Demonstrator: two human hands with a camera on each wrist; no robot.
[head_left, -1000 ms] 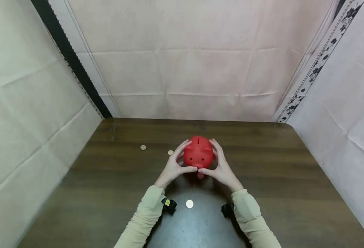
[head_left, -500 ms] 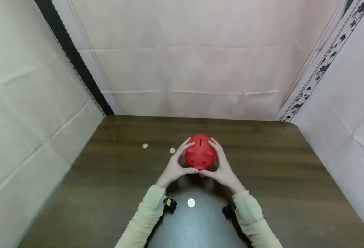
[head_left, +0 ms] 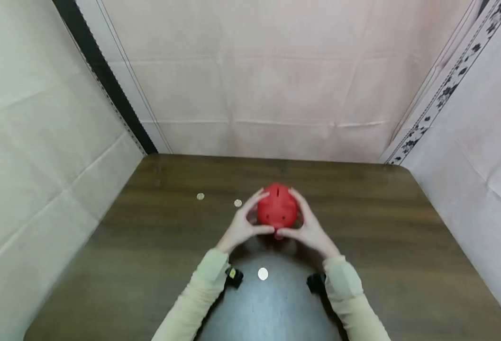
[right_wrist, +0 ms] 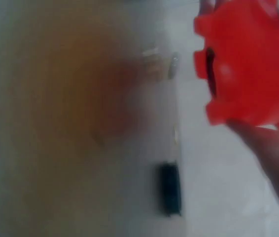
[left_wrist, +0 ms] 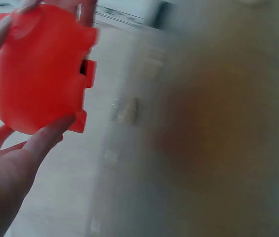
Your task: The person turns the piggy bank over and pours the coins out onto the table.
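Observation:
Both hands hold a red piggy bank (head_left: 277,208) above the table, its snout and eyes towards the person and a slot on top. The left hand (head_left: 242,225) grips its left side, fingers spread along the flank and thumb under the snout. On the other side the right hand (head_left: 307,227) grips it the same way, the thumb tips nearly meeting. In the left wrist view the piggy bank's (left_wrist: 41,69) stubby feet face the tabletop. A dark patch shows between the feet of the piggy bank (right_wrist: 258,64) in the right wrist view.
Two coins lie left of the piggy bank: one coin (head_left: 200,196) farther out, another coin (head_left: 238,203) near the left fingers. A bright coin (head_left: 262,273) lies between the forearms. A small reddish disc (head_left: 279,236) peeks out below the thumbs. White cloth (head_left: 250,94) surrounds the wooden table (head_left: 404,265).
Both hands keep their grip on the piggy bank, which has shifted slightly and now looks blurred. The thumbs cover more of the reddish disc. The head view has tilted a little.

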